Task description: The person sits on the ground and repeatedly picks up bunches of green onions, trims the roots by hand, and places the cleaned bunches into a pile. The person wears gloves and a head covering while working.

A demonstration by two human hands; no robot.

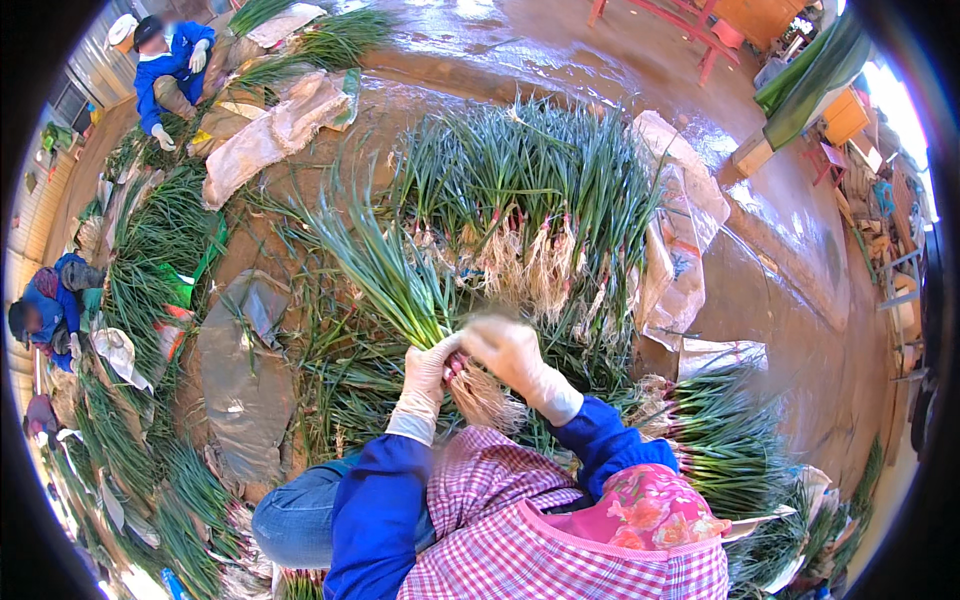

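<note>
In a pale glove, my left hand (427, 374) is closed round a bunch of spring onions (395, 290). The bunch tilts, its green leaves pointing up and left, its reddish bulbs and pale roots hanging toward my lap. Right beside the bulbs is my right hand (510, 355), also gloved; its fingers are smeared by motion, so I cannot tell whether they grip anything. Beyond my hands, a row of spring onion bunches (530, 170) lies with the roots toward me. Loose leaves and stalks (340, 370) are strewn on the ground around my hands.
More spring onions (725, 430) are piled at my right, and a long heap (160, 270) runs down the left. Two people in blue, one of them a seated person (180, 65), are at the left. Pale sacks (680, 230) flank the row. Behind lies wet floor (520, 45).
</note>
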